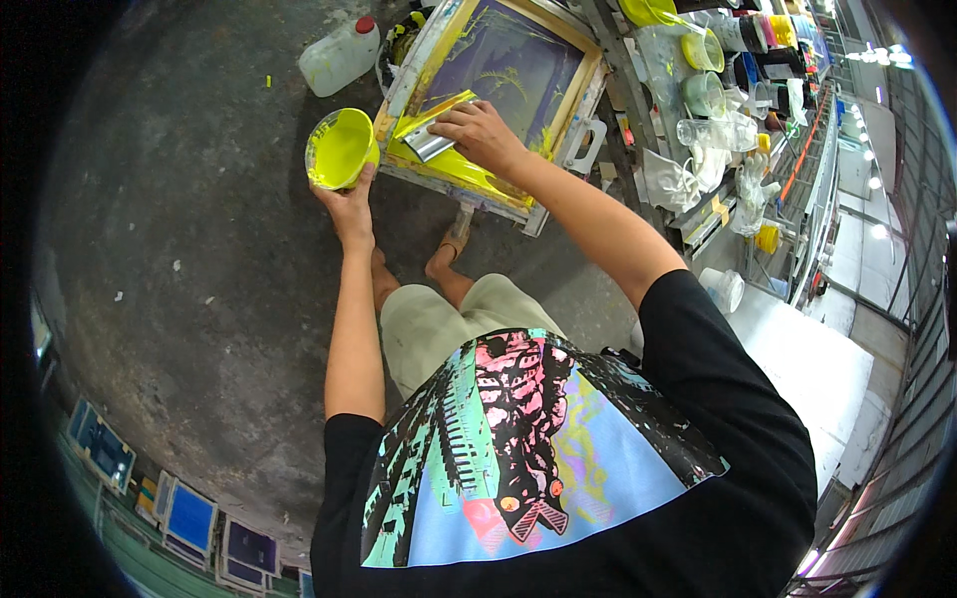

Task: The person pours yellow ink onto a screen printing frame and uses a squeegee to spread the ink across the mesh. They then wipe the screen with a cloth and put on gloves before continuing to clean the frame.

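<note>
Nearest: your black shirt (738, 448), colourful print panel (538, 439) on it, fills the bottom centre and lower right. Beyond it, pale green shorts (429, 319) at the centre, with a bare foot (455, 242) just above.

Your left hand (349, 207), left of upper centre: grip curled around the lower side of a bowl (342, 148) coated in bright yellow ink. The bowl tilts, mouth toward you, held beside the left edge of the screen frame.

Your right hand (483, 138), upper centre: grip closed over a silver squeegee (431, 147) from its right side. The squeegee lies at a slant above the lower left of the screen frame (535, 217); whether its edge touches the mesh (523, 70), you cannot tell from here. Yellow ink (488, 181) spreads along the frame's near end; thinner streaks run up the mesh.

Farther out: a whitish jug (339, 60) with a red cap, on the concrete floor (189, 199), top left of centre. Upper right, a cluttered bench with clear cups (704, 95) and white cloth (670, 185). Lower left, more framed screens (189, 516). Far right edge, ceiling lights (878, 231).
</note>
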`<control>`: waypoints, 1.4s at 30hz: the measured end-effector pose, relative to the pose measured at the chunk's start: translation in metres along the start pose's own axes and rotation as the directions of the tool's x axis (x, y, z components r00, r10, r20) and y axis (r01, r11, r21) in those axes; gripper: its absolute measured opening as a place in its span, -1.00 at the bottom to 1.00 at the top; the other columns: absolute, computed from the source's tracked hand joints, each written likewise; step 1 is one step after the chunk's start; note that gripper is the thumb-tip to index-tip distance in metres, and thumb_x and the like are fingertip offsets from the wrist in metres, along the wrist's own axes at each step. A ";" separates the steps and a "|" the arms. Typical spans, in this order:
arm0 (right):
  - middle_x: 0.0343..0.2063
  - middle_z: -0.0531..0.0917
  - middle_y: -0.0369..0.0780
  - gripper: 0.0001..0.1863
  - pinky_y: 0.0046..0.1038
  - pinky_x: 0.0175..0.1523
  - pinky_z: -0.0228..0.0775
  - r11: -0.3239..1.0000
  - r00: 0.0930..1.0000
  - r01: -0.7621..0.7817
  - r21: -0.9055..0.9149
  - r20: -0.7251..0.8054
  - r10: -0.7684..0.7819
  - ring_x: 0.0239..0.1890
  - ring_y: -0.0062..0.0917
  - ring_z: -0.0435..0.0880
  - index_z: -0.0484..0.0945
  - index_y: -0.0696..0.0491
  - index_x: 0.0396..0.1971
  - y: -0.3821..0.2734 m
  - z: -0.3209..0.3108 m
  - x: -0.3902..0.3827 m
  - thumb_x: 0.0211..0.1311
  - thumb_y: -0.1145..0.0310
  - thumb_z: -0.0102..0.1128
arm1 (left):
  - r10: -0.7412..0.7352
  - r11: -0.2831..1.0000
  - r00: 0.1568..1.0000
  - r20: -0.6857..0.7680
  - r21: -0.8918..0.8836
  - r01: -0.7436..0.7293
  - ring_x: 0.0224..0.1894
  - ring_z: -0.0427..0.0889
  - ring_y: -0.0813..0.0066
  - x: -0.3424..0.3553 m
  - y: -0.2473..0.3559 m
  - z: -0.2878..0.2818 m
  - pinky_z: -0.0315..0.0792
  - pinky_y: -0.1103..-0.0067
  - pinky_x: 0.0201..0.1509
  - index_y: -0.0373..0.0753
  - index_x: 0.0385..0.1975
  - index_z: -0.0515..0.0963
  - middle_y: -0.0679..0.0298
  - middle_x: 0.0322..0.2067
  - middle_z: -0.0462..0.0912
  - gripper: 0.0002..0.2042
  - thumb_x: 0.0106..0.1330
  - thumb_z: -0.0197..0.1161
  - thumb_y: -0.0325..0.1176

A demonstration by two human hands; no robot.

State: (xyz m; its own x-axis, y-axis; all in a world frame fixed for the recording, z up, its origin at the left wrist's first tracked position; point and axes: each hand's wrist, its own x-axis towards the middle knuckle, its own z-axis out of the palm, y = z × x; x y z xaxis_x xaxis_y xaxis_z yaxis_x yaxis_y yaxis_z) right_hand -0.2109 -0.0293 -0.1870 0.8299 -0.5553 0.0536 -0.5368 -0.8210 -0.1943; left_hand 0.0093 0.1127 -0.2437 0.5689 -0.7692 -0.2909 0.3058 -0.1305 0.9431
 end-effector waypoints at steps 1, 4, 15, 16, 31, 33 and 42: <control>-0.03 0.69 -0.42 -0.62 -0.25 0.20 0.31 1.000 1.000 0.017 0.006 0.000 -0.017 0.15 -0.48 0.59 0.67 -0.23 -0.01 0.001 0.000 0.001 0.16 0.45 0.26 | -0.008 1.000 1.000 -0.003 0.005 0.008 0.38 0.31 0.30 -0.001 0.002 0.001 0.23 0.35 0.48 -0.24 0.42 0.05 0.14 0.34 0.26 -0.13 0.25 0.55 -0.30; 0.01 0.68 -0.42 -0.61 -0.23 0.24 0.29 0.993 0.990 0.117 -0.028 0.077 -0.114 0.19 -0.48 0.57 0.67 -0.22 0.00 0.004 -0.003 0.013 0.16 0.43 0.27 | -0.005 1.000 1.000 -0.001 0.001 0.005 0.41 0.27 0.29 -0.004 0.008 0.004 0.16 0.33 0.51 -0.23 0.43 0.07 0.15 0.36 0.25 -0.14 0.25 0.54 -0.31; 0.08 0.65 -0.37 -0.63 -0.17 0.32 0.26 0.972 0.916 0.237 0.003 0.333 -0.224 0.24 -0.42 0.51 0.66 -0.20 0.04 0.027 -0.033 0.003 0.23 0.42 0.21 | -0.021 1.000 1.000 0.020 0.004 0.021 0.43 0.25 0.25 -0.004 0.009 0.004 0.14 0.30 0.52 -0.22 0.46 0.03 0.15 0.38 0.23 -0.11 0.25 0.54 -0.31; 0.08 0.65 -0.37 -0.62 -0.16 0.32 0.26 0.972 0.918 0.236 -0.010 0.329 -0.220 0.25 -0.42 0.51 0.66 -0.20 0.04 0.031 -0.034 -0.011 0.23 0.42 0.21 | -0.013 1.000 1.000 0.026 0.005 0.012 0.43 0.25 0.25 -0.002 0.007 0.003 0.15 0.30 0.52 -0.22 0.46 0.03 0.15 0.38 0.24 -0.11 0.25 0.54 -0.32; -0.13 0.66 -0.11 -0.58 -0.14 0.12 0.44 0.825 0.864 -0.482 0.297 0.006 0.503 -0.02 -0.10 0.60 0.61 0.05 0.04 -0.020 -0.024 -0.038 0.13 0.41 0.34 | 0.110 0.992 0.985 0.132 0.044 -0.116 0.33 0.40 0.28 -0.029 0.031 -0.009 0.45 0.37 0.35 -0.18 0.45 0.01 0.10 0.30 0.28 -0.10 0.22 0.54 -0.44; -0.10 0.69 -0.07 -0.57 -0.15 0.12 0.46 0.728 0.811 -0.567 0.386 0.105 0.576 0.00 -0.06 0.62 0.62 0.07 0.03 -0.010 -0.026 -0.027 0.13 0.34 0.40 | 0.093 0.993 0.984 0.151 0.054 -0.102 0.32 0.41 0.29 -0.033 0.034 -0.009 0.46 0.39 0.33 -0.19 0.45 0.01 0.11 0.30 0.28 -0.11 0.22 0.53 -0.46; -0.27 0.73 -0.29 -0.42 -0.28 -0.18 0.44 0.657 0.777 -0.598 0.459 0.530 0.338 -0.26 -0.43 0.63 0.66 0.02 0.10 0.085 0.034 0.000 0.10 0.09 0.57 | 0.007 0.997 0.975 0.222 0.069 -0.022 0.31 0.43 0.31 -0.048 0.053 -0.008 0.44 0.41 0.34 -0.25 0.44 0.05 0.11 0.30 0.32 -0.13 0.21 0.51 -0.54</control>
State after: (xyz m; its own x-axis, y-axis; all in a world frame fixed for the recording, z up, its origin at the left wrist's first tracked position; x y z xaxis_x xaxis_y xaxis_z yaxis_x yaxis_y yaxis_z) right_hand -0.2513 -0.0943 -0.2370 0.5444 -0.6389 -0.5435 -0.7796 -0.1463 -0.6090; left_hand 0.0043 0.1481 -0.1814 0.3875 -0.8896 -0.2418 0.2397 -0.1561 0.9582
